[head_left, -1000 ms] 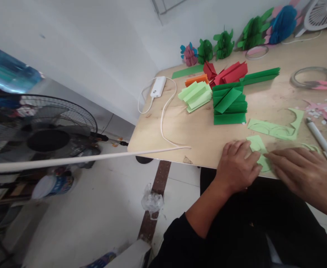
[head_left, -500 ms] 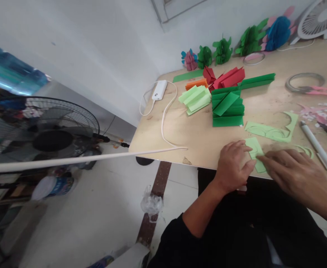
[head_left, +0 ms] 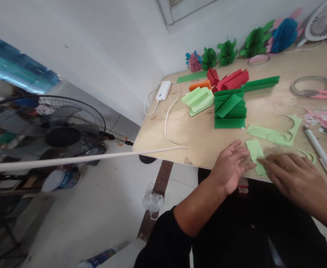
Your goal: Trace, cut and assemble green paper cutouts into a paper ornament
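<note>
We have the small light-green paper piece (head_left: 258,168) flat at the near edge of the worktop (head_left: 157,130), between our hands. Our left hand (head_left: 227,167) is spread beside it; our right hand (head_left: 297,175) curls at its right side, but whether it pinches the paper we cannot tell. Curved lines mark the piece, which seems not fully cut out. The scrap (head_left: 286,139) beyond has curved cut-outs. The red folded paper (head_left: 234,80) lies unassembled, while the blue paper figure (head_left: 284,35) looks assembled.
</note>
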